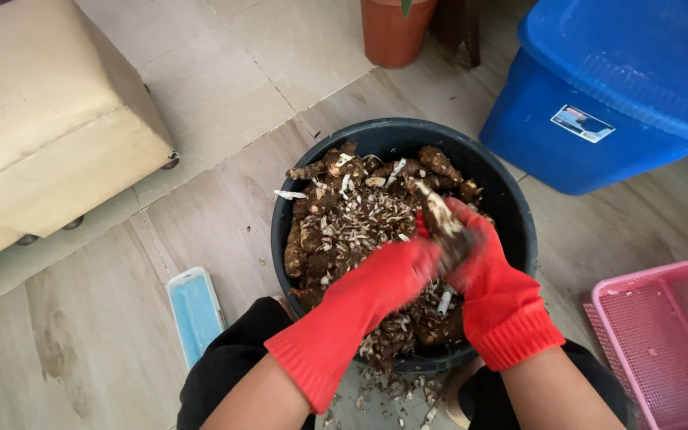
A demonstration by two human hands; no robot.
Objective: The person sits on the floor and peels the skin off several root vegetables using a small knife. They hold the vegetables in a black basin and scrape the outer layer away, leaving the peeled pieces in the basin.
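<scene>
On a floor of pale wood-grain tiles point(224, 199), a dark round tub point(519, 215) is set between the knees of a seated person; it is filled with brown, hairy tubers point(312, 239) and pale peel scraps point(368, 219). Over the tub, a single elongated tuber point(437, 211), partly peeled to a pale surface, is held upright. It is gripped at its lower end by the right hand point(483, 267), gloved in red rubber, with the fingers closed around it. The left hand point(396, 275), also in a red glove, is pressed against the same tuber just beside the right; motion blur is present there, so whether its fingers are closed or hold a tool cannot be told. Peel scraps point(388, 394) are scattered on the floor at the near rim. A light blue flat object point(194, 310) is laid left of the tub. A beige upholstered box point(49, 135) is recorded at upper left, a terracotta pot point(392, 32) at top centre, cut off by the frame, a blue lidded storage bin point(623, 87) at upper right, and a pink perforated basket point(662, 342) at lower right, partly out of frame.
</scene>
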